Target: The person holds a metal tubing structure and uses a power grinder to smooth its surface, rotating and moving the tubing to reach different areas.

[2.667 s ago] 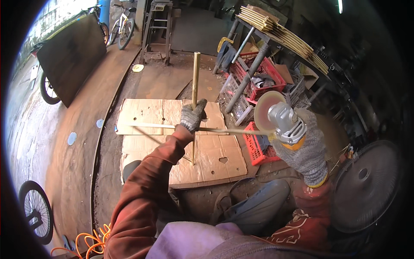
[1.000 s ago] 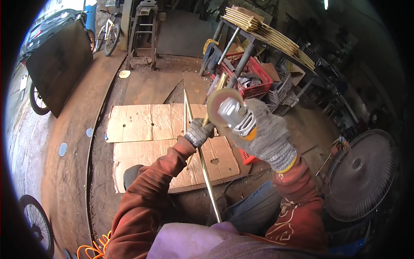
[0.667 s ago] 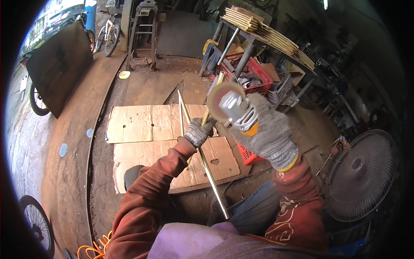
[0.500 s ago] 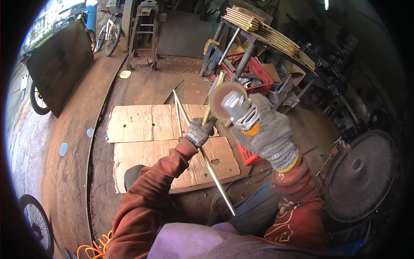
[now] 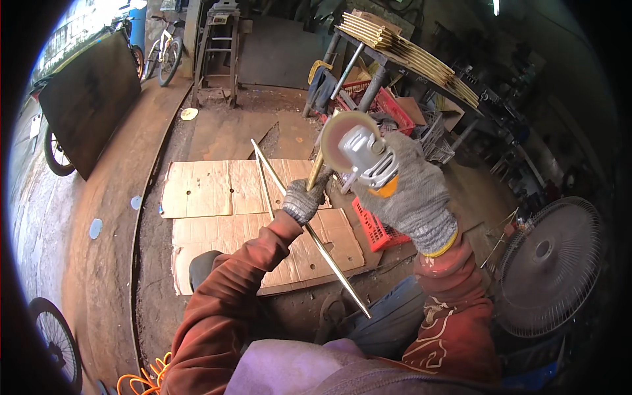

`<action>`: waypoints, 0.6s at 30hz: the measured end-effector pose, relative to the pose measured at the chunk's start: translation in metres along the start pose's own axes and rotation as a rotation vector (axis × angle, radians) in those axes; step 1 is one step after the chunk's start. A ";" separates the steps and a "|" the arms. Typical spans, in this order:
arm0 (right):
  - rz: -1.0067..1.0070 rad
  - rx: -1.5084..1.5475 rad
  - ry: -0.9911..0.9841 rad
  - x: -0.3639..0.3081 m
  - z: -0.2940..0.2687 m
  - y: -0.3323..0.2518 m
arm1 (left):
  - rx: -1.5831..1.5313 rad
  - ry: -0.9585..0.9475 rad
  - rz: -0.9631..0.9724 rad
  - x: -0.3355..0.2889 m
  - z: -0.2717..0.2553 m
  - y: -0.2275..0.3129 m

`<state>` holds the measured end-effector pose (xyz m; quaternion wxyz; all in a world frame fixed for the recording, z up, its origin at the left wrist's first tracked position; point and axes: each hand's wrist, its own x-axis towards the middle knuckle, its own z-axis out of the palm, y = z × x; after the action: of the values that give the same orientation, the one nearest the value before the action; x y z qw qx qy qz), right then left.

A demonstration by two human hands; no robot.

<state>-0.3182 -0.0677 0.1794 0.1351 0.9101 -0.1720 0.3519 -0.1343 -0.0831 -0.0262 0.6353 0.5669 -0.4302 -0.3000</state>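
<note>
In a grey knitted glove, my left hand (image 5: 305, 199) is closed around a brass-coloured metal tube frame. One long tube (image 5: 339, 271) of it slants from upper left to lower right past the hand, and a shorter tube (image 5: 315, 172) rises from the fist. My right hand (image 5: 416, 201), also gloved, grips an angle grinder (image 5: 363, 157) with a silver head and an orange part. The grinder's round disc (image 5: 338, 137) overlaps the upper end of the shorter tube; whether they touch I cannot tell.
Flattened cardboard (image 5: 217, 243) lies on the floor below. A rack with stacked brass-coloured tubes (image 5: 408, 54) and a red crate (image 5: 398, 115) stand at the far right. A large round fan (image 5: 550, 263) is near on the right. An orange coiled hose (image 5: 148, 374) lies at lower left.
The grinder and my right hand have shifted slightly up and left. The long tube has turned a little, its lower end moving right and up, its upper end left.
</note>
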 end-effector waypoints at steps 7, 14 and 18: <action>0.059 -0.067 -0.147 0.001 -0.003 -0.005 | 0.026 -0.016 0.054 0.007 0.003 -0.015; 0.054 -0.045 -0.196 0.001 0.005 -0.008 | 0.059 -0.025 0.122 0.014 -0.002 -0.032; 0.052 -0.015 -0.095 0.006 -0.005 -0.009 | -0.011 -0.083 -0.012 0.007 0.002 -0.007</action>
<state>-0.3133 -0.0588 0.1859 0.1243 0.9200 -0.2044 0.3106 -0.1321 -0.0918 -0.0313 0.6180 0.5532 -0.4511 -0.3295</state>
